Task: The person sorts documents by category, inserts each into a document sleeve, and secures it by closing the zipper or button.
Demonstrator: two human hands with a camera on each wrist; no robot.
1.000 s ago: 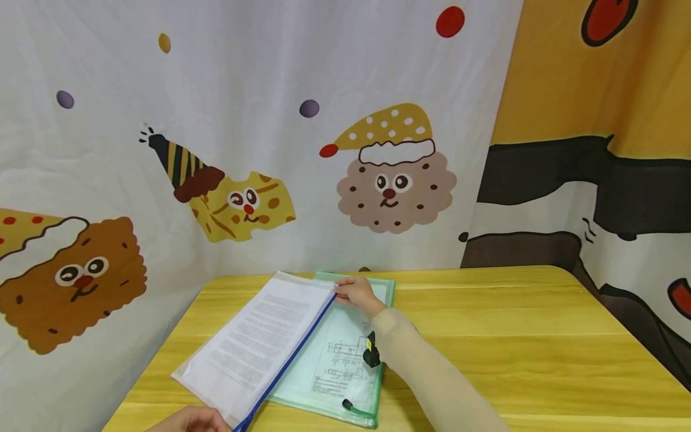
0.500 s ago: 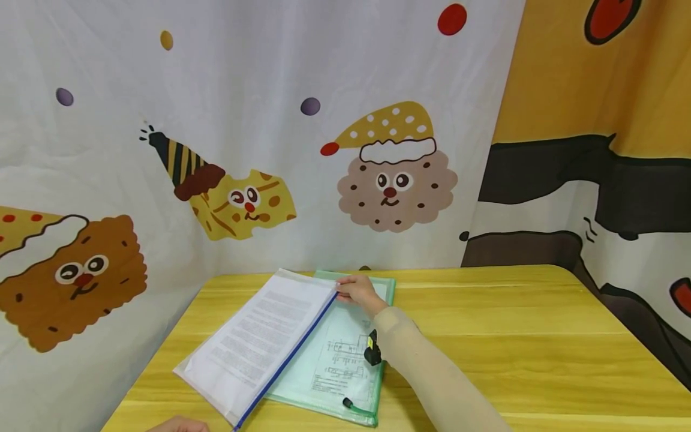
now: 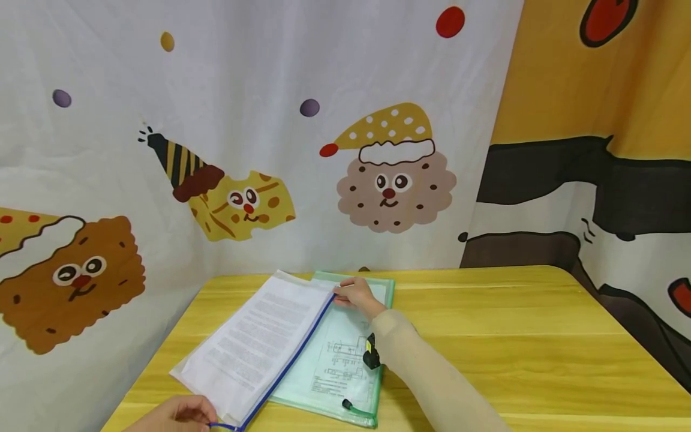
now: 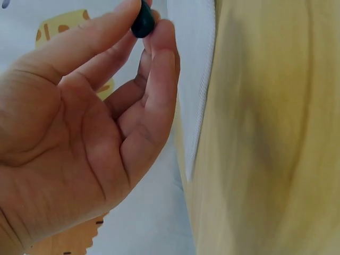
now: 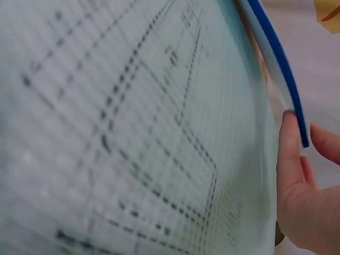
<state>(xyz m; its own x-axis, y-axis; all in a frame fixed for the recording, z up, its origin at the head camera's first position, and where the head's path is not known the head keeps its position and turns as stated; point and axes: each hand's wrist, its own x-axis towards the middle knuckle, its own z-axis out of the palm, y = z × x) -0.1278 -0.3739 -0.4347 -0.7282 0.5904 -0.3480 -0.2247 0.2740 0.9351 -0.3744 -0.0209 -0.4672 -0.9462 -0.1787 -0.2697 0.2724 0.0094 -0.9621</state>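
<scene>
A clear zip document bag (image 3: 254, 336) with printed white paper inside lies slanted, its blue zipper edge (image 3: 294, 360) facing right. My left hand (image 3: 180, 414), at the near corner, pinches the dark end of the zipper pull (image 4: 142, 22) between thumb and fingers. The pull's blue cord stretches from the corner to these fingers. At the far end of the blue zipper, my right hand (image 3: 357, 296) grips the bag's corner, thumb on one side and fingers on the other. Beneath lies a green zip document bag (image 3: 345, 372) holding a drawing sheet, partly covered.
The green bag's own zipper pull (image 3: 356, 410) lies at its near right corner. Both bags are on a wooden table (image 3: 486, 342). Behind the table hangs a cartoon-printed curtain (image 3: 259, 78). A black wrist camera (image 3: 371, 352) sits on the right sleeve.
My left hand dropped toward the bottom of the view, then came back up, the blue zipper cord now drawn out leftward. My right hand keeps its grip on the far corner.
</scene>
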